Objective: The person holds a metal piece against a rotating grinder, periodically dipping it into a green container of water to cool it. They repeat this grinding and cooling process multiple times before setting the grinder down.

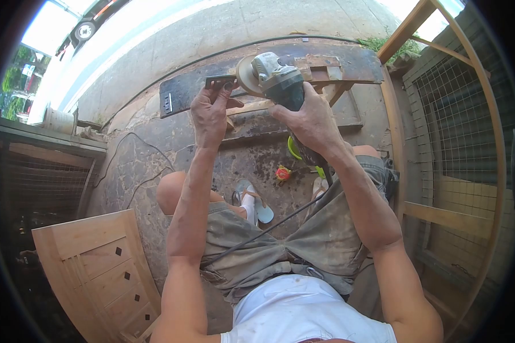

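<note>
My right hand (312, 117) is wrapped round the body of an angle grinder (279, 83), with the thumb along its dark housing. The grinder's pale round disc (246, 76) faces left, toward my other hand. Between the thumb and fingers of my left hand (210, 111) is a small dark flat piece (220, 79) with a straight edge, its right end right at the disc's rim. I cannot tell what this piece is. Below both hands lies a low dark workbench (183, 91). A black power cord (263, 232) runs across my lap.
On the ground between my feet sits a red and yellow round object (283, 172), with a bright green curved thing (293, 147) near it. A wooden panel (97, 268) with diamond insets leans at lower left. A tall wooden frame (395, 143) and wire mesh (458, 108) stand at right.
</note>
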Motion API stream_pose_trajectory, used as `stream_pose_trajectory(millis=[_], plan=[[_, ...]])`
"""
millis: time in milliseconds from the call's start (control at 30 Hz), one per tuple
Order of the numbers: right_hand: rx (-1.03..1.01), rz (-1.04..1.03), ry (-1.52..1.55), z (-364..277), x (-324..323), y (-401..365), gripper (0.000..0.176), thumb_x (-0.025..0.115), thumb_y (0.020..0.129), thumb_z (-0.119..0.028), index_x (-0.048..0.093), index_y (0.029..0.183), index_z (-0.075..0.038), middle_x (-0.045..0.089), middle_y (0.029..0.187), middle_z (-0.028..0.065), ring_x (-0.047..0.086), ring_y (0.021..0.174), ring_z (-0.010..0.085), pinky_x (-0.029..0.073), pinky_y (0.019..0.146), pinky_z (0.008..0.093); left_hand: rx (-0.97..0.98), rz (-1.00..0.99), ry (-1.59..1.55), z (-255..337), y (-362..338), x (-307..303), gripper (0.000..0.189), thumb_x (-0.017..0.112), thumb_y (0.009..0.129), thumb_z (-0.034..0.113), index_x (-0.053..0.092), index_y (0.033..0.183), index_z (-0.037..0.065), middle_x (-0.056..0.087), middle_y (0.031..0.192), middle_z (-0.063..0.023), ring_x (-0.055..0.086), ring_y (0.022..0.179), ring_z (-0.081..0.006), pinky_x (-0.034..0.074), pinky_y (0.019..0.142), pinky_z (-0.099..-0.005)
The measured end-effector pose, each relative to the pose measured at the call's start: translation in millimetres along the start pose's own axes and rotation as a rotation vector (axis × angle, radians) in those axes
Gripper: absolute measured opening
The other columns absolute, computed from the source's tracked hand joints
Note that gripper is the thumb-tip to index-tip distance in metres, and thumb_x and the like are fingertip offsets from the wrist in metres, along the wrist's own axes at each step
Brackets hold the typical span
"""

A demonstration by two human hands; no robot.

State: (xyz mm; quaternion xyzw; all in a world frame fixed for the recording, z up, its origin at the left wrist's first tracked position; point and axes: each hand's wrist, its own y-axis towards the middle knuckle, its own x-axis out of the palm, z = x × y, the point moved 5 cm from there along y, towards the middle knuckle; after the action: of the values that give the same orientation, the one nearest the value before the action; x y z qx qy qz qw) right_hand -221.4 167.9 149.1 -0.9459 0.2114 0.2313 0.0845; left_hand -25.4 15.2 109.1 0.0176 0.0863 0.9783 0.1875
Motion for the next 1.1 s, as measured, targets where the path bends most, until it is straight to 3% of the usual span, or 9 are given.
stream_pose_trajectory(millis=[333,400,833,900,1000,1100], plan=[[-0.041,-0.011,0.049,0,4,-1,0.067,0.085,0.088,-0.039,0.066,0.131,0.009,0.080,0.110,0.0238,0.080,0.103,0.0320,0.061,0.095,0.0438,0.009,-0.022,0.071,-4,-1,6,0.025,0.074,0.112,0.020,0.076,0.126,-0.001,0.084,0.102,-0.0094,0.081,0.080,-0.0168,0.062,0.074,-0.0285],[-0.079,0.006,0.067,-2,4,-2,0.067,0.082,0.087,-0.037,0.063,0.129,0.012,0.079,0.102,0.0283,0.081,0.096,0.0373,0.063,0.091,0.0469,0.010,-0.030,0.029,-6,-1,8,0.025,0.073,0.112,0.020,0.076,0.125,-0.001,0.084,0.103,-0.0091,0.081,0.080,-0.0170,0.062,0.074,-0.0283],[-0.109,0.013,0.078,-6,4,-5,0.067,0.084,0.086,-0.037,0.063,0.127,0.012,0.079,0.099,0.0279,0.081,0.094,0.0378,0.063,0.089,0.0472,0.044,-0.090,-0.028,-18,-1,16,0.017,0.071,0.112,0.012,0.075,0.120,-0.002,0.083,0.104,-0.0109,0.082,0.084,-0.0191,0.066,0.077,-0.0316],[-0.118,0.010,0.088,-5,4,-5,0.067,0.084,0.086,-0.037,0.062,0.127,0.012,0.079,0.099,0.0277,0.081,0.095,0.0382,0.063,0.089,0.0471,0.063,-0.109,-0.027,-21,0,17,0.023,0.070,0.113,0.016,0.076,0.125,-0.002,0.082,0.107,-0.0087,0.080,0.084,-0.0160,0.066,0.075,-0.0312],[-0.055,-0.043,0.066,-8,2,-7,0.064,0.087,0.091,-0.036,0.066,0.133,0.008,0.081,0.115,0.0201,0.079,0.106,0.0261,0.061,0.099,0.0406,0.073,-0.125,-0.020,-23,0,18,0.025,0.071,0.113,0.018,0.077,0.127,-0.002,0.082,0.108,-0.0074,0.079,0.084,-0.0145,0.066,0.074,-0.0312],[-0.055,-0.050,0.074,-6,2,-7,0.065,0.087,0.091,-0.036,0.066,0.134,0.008,0.081,0.114,0.0201,0.079,0.106,0.0260,0.061,0.099,0.0405,0.068,-0.130,-0.005,-22,-2,20,0.025,0.071,0.113,0.017,0.077,0.128,-0.002,0.082,0.107,-0.0072,0.079,0.084,-0.0145,0.065,0.074,-0.0313]])
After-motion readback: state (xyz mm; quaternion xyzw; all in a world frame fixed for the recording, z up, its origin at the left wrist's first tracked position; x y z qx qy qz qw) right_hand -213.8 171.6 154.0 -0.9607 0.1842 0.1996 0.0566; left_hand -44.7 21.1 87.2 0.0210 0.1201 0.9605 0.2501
